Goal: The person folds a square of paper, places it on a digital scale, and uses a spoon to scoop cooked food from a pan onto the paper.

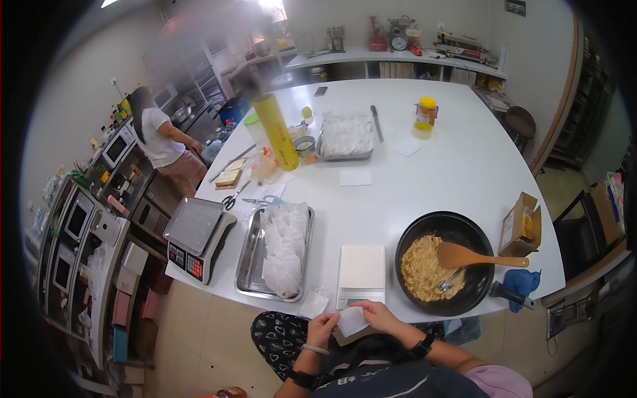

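Note:
My left hand (322, 330) and my right hand (379, 317) pinch a small piece of white paper (352, 321) between them, at the table's near edge. Whether it is a flat sheet or a bag I cannot tell. Just beyond it is a small white kitchen scale (362, 270), its pan bare. To the right stands a black frying pan (472, 232) of yellowish, crumbly food (424, 268). A wooden spatula (474, 256) and a metal spoon (448, 282) rest in it. On the left, a metal tray (251, 268) holds a row of white paper packets (284, 245).
Left of the tray stands a larger digital scale (199, 232), with scissors (232, 198) behind. Farther back are a yellow film roll (277, 132) and another packet-filled tray (346, 136). A cardboard box (520, 225) and blue cloth (523, 286) lie right. Another person (162, 139) stands far left.

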Demonstrator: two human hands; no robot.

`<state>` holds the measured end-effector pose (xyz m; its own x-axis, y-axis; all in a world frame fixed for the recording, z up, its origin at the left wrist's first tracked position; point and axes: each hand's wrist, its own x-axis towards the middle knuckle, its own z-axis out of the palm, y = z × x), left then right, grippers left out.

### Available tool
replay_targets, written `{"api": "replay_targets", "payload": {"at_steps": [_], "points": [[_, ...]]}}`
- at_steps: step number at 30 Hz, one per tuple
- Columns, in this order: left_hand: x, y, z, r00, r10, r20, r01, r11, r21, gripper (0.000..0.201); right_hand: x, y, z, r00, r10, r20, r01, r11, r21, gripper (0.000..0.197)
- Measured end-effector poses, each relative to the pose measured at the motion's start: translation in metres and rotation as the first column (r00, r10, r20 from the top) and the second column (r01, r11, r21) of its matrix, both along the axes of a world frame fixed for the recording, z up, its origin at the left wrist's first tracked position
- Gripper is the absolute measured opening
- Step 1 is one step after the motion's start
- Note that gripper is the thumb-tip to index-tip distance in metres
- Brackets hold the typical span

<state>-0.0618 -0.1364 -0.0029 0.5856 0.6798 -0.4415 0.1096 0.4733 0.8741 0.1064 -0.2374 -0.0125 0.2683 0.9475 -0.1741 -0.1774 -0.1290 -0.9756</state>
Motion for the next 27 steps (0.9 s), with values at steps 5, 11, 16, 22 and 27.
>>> {"api": "replay_targets", "payload": {"at_steps": [5,11,16,22,27], "points": [[0.000,0.001,-0.013,0.999,0.024,-0.035,-0.016,0.974,0.226,0.019,0.002,-0.004,0.030,0.991,0.129,0.046,-0.121,0.981,-0.154,0.035],[0.006,-0.005,0.002,0.980,0.106,-0.167,0.006,0.830,0.558,0.019,0.000,-0.006,0.015,0.990,0.123,-0.063,-0.133,0.974,-0.181,0.032],[0.006,-0.007,0.021,0.983,0.146,-0.109,-0.037,0.745,0.665,0.016,-0.002,-0.007,0.019,0.979,0.065,-0.194,-0.094,0.985,-0.143,0.023],[0.009,-0.008,0.040,0.978,0.154,-0.140,0.019,0.604,0.797,0.014,0.003,-0.008,0.025,0.992,0.022,-0.120,-0.048,0.974,-0.221,0.018],[0.007,-0.009,0.034,0.997,0.022,-0.077,0.043,0.666,0.745,0.015,0.003,-0.007,0.025,0.972,0.067,-0.223,-0.123,0.962,-0.243,0.018]]}}
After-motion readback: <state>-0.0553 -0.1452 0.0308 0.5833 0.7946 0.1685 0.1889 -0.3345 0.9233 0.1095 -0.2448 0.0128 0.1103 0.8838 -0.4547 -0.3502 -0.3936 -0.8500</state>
